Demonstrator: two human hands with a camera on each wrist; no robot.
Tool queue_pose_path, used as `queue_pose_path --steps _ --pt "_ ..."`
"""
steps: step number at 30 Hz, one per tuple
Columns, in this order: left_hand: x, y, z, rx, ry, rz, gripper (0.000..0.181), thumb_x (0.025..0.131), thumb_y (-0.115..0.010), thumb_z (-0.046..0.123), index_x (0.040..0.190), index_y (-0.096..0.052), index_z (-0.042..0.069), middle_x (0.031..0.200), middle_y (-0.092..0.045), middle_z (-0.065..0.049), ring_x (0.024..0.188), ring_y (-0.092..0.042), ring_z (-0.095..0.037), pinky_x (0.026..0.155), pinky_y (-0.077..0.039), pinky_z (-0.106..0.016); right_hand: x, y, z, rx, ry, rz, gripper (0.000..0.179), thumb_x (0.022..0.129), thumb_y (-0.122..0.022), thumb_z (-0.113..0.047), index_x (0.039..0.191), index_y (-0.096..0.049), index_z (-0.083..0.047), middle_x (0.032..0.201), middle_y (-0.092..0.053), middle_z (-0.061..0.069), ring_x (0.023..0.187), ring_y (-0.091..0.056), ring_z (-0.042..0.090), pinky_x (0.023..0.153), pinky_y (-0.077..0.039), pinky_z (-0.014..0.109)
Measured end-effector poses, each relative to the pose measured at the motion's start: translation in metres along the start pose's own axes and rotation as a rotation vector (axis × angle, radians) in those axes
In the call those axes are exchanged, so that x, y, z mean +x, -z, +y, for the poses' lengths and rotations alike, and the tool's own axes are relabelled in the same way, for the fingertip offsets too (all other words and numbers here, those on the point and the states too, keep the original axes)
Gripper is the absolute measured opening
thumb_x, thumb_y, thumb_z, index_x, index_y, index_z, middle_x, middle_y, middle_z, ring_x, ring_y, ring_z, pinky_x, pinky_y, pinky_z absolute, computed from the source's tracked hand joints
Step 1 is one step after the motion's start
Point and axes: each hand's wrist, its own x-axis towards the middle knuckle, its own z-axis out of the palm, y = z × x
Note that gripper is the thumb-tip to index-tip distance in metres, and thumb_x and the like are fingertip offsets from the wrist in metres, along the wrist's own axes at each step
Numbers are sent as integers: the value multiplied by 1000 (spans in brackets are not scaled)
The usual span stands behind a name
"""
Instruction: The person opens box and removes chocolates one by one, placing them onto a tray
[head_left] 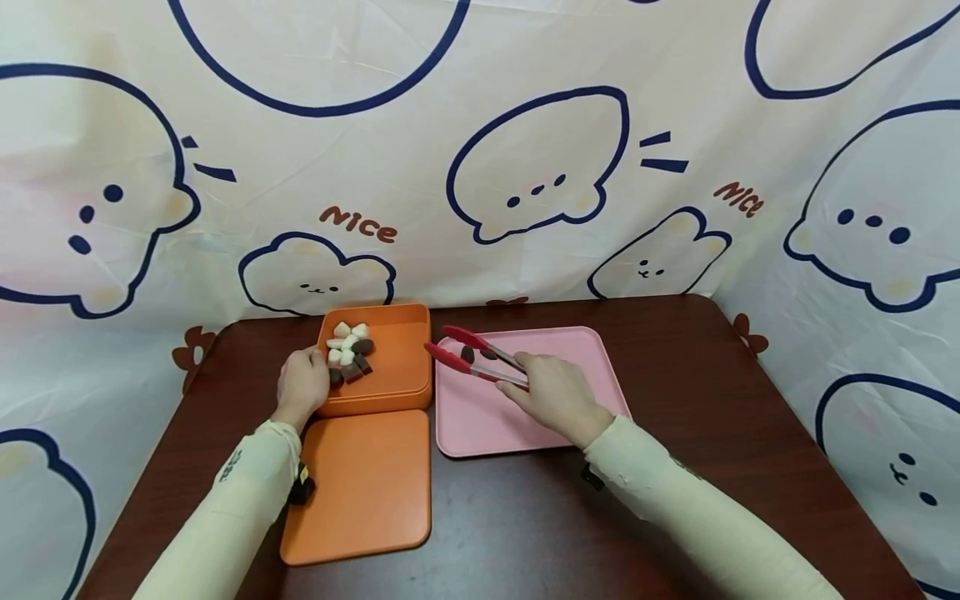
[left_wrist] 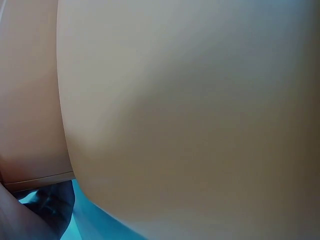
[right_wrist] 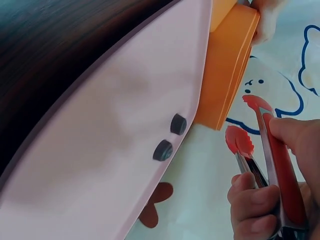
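Note:
My right hand grips a pair of tongs with red scalloped heads and metal arms. The tong heads stand apart with nothing between them, above the left part of a pink tray. Two small dark brown pieces lie on that tray near its far edge. At the left wall of an orange box, my left hand holds its side. Inside the box, white pieces and dark brown pieces are gathered along the left. The left wrist view is mostly filled by a blurred orange surface.
A flat orange lid lies on the table directly in front of the box. The pink tray stands close beside the box on its right. Behind the dark wooden table hangs a white cloth with blue cartoon outlines.

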Motion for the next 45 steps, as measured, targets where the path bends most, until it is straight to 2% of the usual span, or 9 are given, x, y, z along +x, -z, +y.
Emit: queue_pose_path --steps 7,15,27,33,41,45 --pt "1 -1 -1 6 -9 12 46 109 -16 31 80 -44 9 74 -39 -9 67 -44 -27 63 -34 -35 6 -5 -15 -8 20 -14 33 92 -68 -52 90 -64 -19 64 -54 -5 57 -50 13 49 -38 29" --pt "0 0 0 1 1 14 45 109 -17 31 82 -45 8 77 -38 -10 72 -45 -29 67 -34 -36 16 -10 -35 -19 57 -32 42 93 -67 -53 106 -69 -13 63 -54 -2 55 -51 15 47 -39 29" --pt "1 -2 0 4 8 20 45 109 -17 31 82 -45 9 79 -37 -11 75 -46 -30 68 -33 -37 23 -20 -61 -66 132 -36 43 93 -67 -52 100 -68 -10 66 -56 -2 58 -52 14 50 -50 35" --pt "0 -1 0 3 0 14 46 110 -17 31 87 -50 8 84 -46 -13 82 -49 -30 71 -35 -37 25 -23 -72 -106 145 -37 43 92 -68 -54 97 -70 -12 69 -61 -3 60 -54 12 51 -53 34" --pt "0 0 0 -2 8 15 44 109 -17 31 82 -45 9 78 -39 -11 74 -46 -29 68 -33 -36 31 -25 -87 -121 165 -68 43 92 -66 -57 100 -72 -15 68 -62 -5 57 -56 9 47 -48 28" --pt "0 -1 1 -1 12 22 44 109 -18 31 82 -44 9 78 -38 -10 75 -46 -29 68 -33 -37 34 -27 -95 -123 163 -82 42 93 -65 -57 94 -70 -15 66 -59 -5 54 -54 8 45 -45 26"
